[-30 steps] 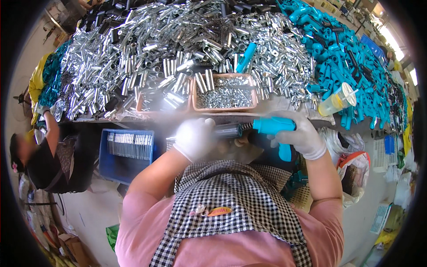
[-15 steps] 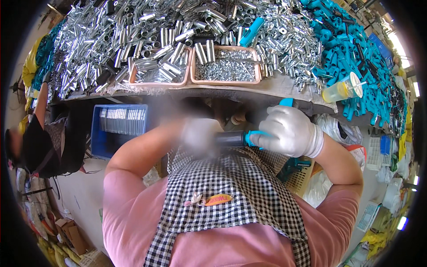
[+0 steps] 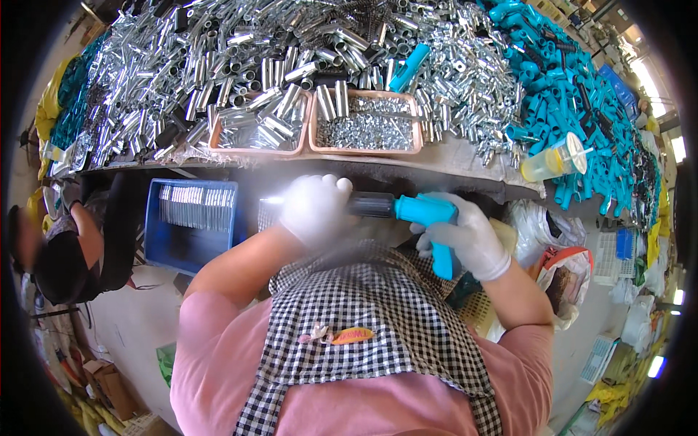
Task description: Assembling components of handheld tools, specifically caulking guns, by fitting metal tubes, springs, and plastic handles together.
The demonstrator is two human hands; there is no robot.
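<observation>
A teal pistol-shaped tool (image 3: 425, 211) with a black barrel (image 3: 372, 205) lies sideways in front of my checked apron. My left hand (image 3: 314, 212), in a white glove, is closed round the front end of the barrel. A blurred silvery tip (image 3: 270, 200) pokes out to the left of that fist. My right hand (image 3: 471, 238), also gloved, wraps the rear of the teal body from the right. The tool's grip (image 3: 442, 260) hangs down toward me beneath the right fingers, its end uncovered.
Metal tubes (image 3: 240, 69) heap across the bench, with two pinkish trays (image 3: 363, 151) of small metal parts at its front edge. Teal handles (image 3: 552, 109) pile up right, near a plastic cup (image 3: 545, 166). A blue bin (image 3: 156, 247) holds metal strips. A co-worker (image 3: 65, 254) sits far left.
The tool has turned, its teal grip swinging from pointing away to pointing toward me. My right hand has shifted lower with it, and a silvery tip now shows beyond my left hand.
</observation>
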